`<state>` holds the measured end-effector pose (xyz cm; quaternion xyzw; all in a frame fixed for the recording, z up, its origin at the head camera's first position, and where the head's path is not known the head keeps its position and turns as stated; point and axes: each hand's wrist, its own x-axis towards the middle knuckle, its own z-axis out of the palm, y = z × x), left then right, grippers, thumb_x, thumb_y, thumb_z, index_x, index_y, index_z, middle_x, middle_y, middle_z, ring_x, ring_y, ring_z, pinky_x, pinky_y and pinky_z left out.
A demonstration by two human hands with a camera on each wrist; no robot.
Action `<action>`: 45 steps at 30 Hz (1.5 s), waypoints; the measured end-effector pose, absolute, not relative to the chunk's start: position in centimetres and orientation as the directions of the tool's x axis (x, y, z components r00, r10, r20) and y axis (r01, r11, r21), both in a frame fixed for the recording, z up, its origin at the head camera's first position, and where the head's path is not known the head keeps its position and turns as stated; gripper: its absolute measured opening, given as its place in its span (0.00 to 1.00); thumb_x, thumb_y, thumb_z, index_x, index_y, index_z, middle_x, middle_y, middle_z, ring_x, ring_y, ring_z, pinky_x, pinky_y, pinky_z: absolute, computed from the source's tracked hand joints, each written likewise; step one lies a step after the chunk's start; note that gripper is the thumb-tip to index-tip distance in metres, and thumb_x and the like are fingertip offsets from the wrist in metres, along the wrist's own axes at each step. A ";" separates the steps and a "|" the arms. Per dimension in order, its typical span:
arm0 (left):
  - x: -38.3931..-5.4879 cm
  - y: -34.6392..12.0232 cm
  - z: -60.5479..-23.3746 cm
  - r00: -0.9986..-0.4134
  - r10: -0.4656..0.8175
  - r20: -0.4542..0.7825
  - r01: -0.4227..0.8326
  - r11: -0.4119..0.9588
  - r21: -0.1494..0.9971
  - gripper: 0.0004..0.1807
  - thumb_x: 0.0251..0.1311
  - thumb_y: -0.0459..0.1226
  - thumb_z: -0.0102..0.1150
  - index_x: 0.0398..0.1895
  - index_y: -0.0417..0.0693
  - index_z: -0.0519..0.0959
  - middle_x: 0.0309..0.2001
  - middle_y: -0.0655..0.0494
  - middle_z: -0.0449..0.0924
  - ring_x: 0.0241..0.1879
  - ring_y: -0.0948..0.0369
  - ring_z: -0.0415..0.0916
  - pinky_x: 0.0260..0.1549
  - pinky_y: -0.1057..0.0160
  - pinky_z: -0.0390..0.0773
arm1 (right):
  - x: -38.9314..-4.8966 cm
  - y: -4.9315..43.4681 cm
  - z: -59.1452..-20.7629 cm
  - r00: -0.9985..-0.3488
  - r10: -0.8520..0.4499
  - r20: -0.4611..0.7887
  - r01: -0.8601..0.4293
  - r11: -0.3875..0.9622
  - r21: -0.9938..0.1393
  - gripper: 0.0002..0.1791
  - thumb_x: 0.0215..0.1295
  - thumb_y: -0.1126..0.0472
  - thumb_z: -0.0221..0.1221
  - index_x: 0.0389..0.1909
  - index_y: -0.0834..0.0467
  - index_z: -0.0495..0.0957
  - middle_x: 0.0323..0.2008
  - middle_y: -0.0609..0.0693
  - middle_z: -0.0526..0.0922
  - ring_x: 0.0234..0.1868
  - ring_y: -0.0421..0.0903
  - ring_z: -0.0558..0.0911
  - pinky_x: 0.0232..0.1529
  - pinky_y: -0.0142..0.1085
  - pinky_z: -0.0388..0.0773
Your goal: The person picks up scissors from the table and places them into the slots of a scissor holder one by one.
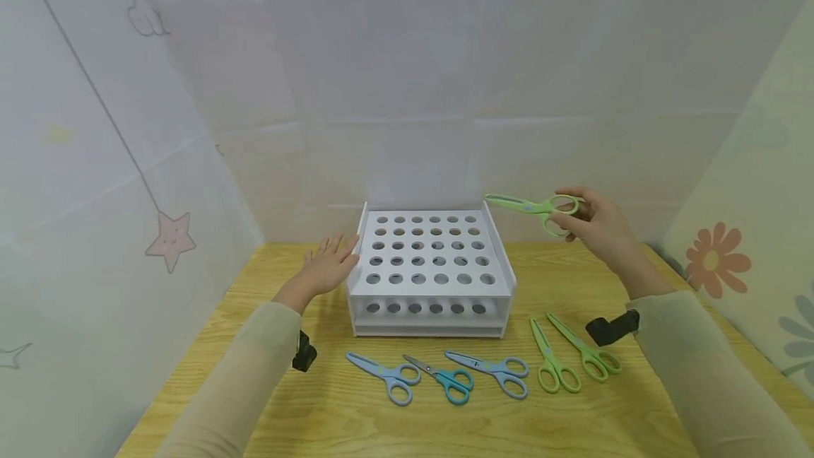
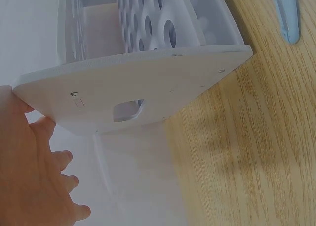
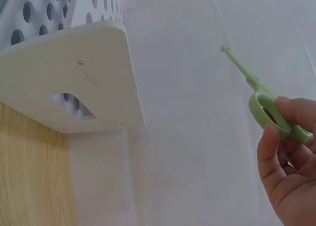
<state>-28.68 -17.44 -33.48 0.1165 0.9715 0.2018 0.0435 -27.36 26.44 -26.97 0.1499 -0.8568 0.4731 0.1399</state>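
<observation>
Raised beyond the back right corner of a white rack (image 1: 432, 290), my right hand (image 1: 600, 228) pinches green scissors (image 1: 537, 208) by the handle loops. Their blades point left, towards the rack. In the right wrist view the thumb and a finger hold one loop of the scissors (image 3: 269, 110). The rack has rows of round holes on its tilted top and more along a lower tier. My left hand (image 1: 327, 268) rests at the rack's left side panel (image 2: 163, 87), fingers spread, with the thumb side against the panel's edge.
Along the front of the wooden table (image 1: 305, 415) lie blue scissors (image 1: 384, 373), smaller teal scissors (image 1: 445, 377), another blue pair of scissors (image 1: 492, 367) and two green scissors (image 1: 552, 362), (image 1: 588, 352). A pale cloth wall (image 1: 394, 90) stands close behind the rack.
</observation>
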 end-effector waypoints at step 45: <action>-28.8 -17.4 -33.6 -0.969 0.245 -0.042 0.209 0.892 0.400 0.30 0.71 0.51 0.24 0.73 0.53 0.43 0.71 0.42 0.32 0.68 0.42 0.26 0.58 0.36 0.29 | -27.3 24.8 -26.6 -0.920 -0.118 0.373 -0.385 0.433 -0.815 0.19 0.61 0.52 0.59 0.43 0.63 0.74 0.33 0.49 0.82 0.30 0.43 0.78 0.27 0.33 0.77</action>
